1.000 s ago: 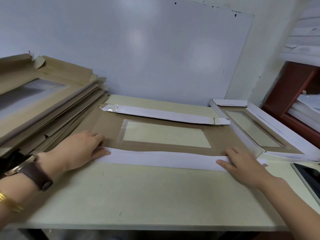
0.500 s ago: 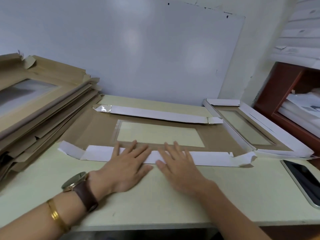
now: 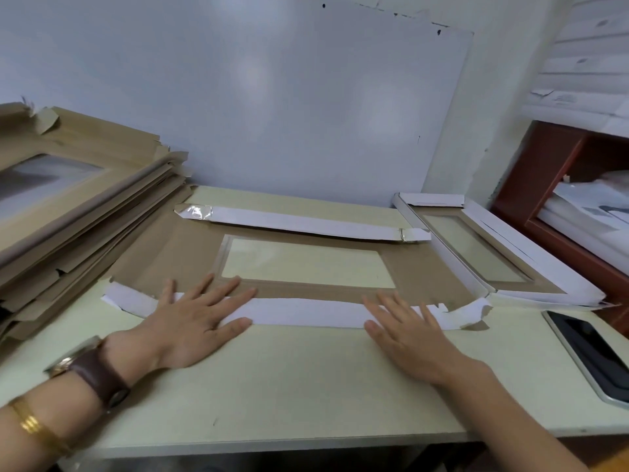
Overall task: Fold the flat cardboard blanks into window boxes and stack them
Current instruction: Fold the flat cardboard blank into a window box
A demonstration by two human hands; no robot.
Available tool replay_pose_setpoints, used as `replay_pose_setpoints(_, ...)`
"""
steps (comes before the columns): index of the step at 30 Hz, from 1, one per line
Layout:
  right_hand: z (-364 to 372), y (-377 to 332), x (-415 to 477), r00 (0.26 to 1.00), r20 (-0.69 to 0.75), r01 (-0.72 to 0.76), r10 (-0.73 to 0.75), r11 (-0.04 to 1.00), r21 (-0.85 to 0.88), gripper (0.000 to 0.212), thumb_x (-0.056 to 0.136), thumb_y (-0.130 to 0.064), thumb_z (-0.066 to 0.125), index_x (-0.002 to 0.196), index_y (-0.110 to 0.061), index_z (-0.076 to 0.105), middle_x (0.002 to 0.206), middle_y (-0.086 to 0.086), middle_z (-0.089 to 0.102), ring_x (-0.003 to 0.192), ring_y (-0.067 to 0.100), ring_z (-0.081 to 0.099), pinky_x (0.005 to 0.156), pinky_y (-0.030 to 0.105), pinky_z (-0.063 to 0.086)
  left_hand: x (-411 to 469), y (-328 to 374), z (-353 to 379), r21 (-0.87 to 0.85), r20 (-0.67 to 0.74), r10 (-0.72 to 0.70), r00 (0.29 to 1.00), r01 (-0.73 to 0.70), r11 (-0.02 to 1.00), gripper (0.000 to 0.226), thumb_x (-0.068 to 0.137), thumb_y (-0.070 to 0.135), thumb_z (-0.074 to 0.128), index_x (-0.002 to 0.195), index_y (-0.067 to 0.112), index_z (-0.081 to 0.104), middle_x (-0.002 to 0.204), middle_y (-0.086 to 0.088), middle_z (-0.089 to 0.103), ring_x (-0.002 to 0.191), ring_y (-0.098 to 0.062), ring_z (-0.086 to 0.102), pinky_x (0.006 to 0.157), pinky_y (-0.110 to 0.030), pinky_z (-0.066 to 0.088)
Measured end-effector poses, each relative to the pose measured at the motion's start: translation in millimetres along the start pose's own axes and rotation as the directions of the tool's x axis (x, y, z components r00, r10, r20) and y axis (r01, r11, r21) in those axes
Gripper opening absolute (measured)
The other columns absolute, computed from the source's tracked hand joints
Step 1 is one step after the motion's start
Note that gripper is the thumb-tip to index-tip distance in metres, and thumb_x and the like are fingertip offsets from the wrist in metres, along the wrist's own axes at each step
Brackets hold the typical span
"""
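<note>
Your left hand (image 3: 190,321) and right hand (image 3: 408,332) lie spread flat, fingers straight, pressing the near white flap (image 3: 306,311) onto the brown blank (image 3: 163,264) in the middle of the table (image 3: 306,386), likely to set the crease. The far flap (image 3: 306,224) is already folded; a finished box (image 3: 537,257) sits right, unfolded blanks (image 3: 102,199) left

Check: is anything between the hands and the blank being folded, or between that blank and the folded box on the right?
Nothing visible. The left hand and right hand press flat on the near white flap of the blank. The folded box lies right beside it; the phone sits nearer, off that path.
</note>
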State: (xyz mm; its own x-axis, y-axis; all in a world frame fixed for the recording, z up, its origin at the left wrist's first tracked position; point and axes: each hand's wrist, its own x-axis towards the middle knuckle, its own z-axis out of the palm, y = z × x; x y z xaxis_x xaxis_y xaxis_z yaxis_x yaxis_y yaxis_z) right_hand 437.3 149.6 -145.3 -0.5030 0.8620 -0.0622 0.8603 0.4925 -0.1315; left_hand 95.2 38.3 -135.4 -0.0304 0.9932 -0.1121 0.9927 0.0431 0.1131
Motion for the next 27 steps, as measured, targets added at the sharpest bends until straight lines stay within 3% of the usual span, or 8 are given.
replay_pose_setpoints(4,-5.8,30.0,-12.8,0.999,-0.01,-0.04,0.04,0.999,-0.026,0.061,0.073,-0.08,-0.012,0.133,-0.066,-0.013,0.16,-0.018,-0.008,0.146,0.005,-0.017,0.117,0.041,-0.012,-10.8,-18.9,-2.8,0.011,0.005,-0.033,0.999,0.033,0.999,0.063,0.069,0.082,-0.01,0.13,0.07,-0.021,0.151,0.032,-0.021,0.145,-0.01,-0.021,0.114,-0.057,-0.013)
replay_pose_setpoints(7,-10.2,42.6,-20.0,0.998,-0.009,-0.061,0.061,0.998,-0.022,0.059,0.077,-0.078,-0.006,0.134,-0.066,-0.01,0.161,-0.011,-0.011,0.145,0.005,-0.019,0.117,0.035,-0.012,-15.9,-31.3,-3.4,-0.001,-0.004,-0.061,0.998,0.061,0.998,0.062,0.07,0.082,-0.007,0.13,0.071,-0.02,0.148,0.034,-0.022,0.145,-0.01,-0.02,0.114,-0.057,-0.013)
replay_pose_setpoints(11,-16.2,51.1,-26.6,0.994,0.001,-0.105,0.105,0.993,0.06,0.056,0.076,-0.08,0.004,0.131,-0.073,-0.005,0.16,-0.009,-0.016,0.145,0.008,-0.022,0.12,0.039,-0.001,-21.4,-49.2,-2.8,-0.019,-0.014,-0.074,0.997,0.074,0.997,0.061,0.073,0.081,-0.005,0.131,0.07,-0.018,0.152,0.029,-0.018,0.146,-0.011,-0.019,0.118,-0.047,-0.009)
replay_pose_setpoints(16,-24.1,60.7,-34.7,0.988,0.021,-0.154,0.152,0.984,0.087,0.058,0.077,-0.079,0.006,0.134,-0.07,-0.001,0.162,-0.002,-0.007,0.148,0.011,-0.008,0.118,0.038,0.004,-23.9,-66.0,-4.6,-0.043,-0.022,-0.075,0.997,0.074,0.996,0.058,0.078,0.075,-0.001,0.134,0.065,-0.016,0.153,0.026,-0.015,0.145,-0.008,-0.017,0.119,-0.036,-0.009)
replay_pose_setpoints(20,-26.3,60.6,-36.2,0.987,0.043,-0.157,0.154,0.984,0.086,0.058,0.078,-0.076,0.006,0.134,-0.067,-0.003,0.162,-0.002,-0.004,0.148,0.011,-0.009,0.118,0.037,0.002,-24.8,-77.4,-6.7,-0.097,-0.018,-0.065,0.998,0.063,0.993,0.056,0.084,0.064,0.002,0.138,0.056,-0.012,0.155,0.022,-0.011,0.144,-0.002,-0.015,0.12,-0.03,-0.008)
replay_pose_setpoints(27,-20.7,68.9,-31.0,0.982,0.035,-0.186,0.184,0.979,0.084,0.077,0.078,-0.075,0.005,0.15,-0.047,0.001,0.162,-0.009,-0.009,0.146,0.006,-0.016,0.119,0.043,-0.001,-24.2,-89.6,-6.3,-0.141,-0.036,-0.068,0.997,0.062,0.988,0.056,0.092,0.052,0.009,0.144,0.043,-0.007,0.157,0.018,-0.003,0.146,-0.002,-0.008,0.119,-0.027,-0.006)
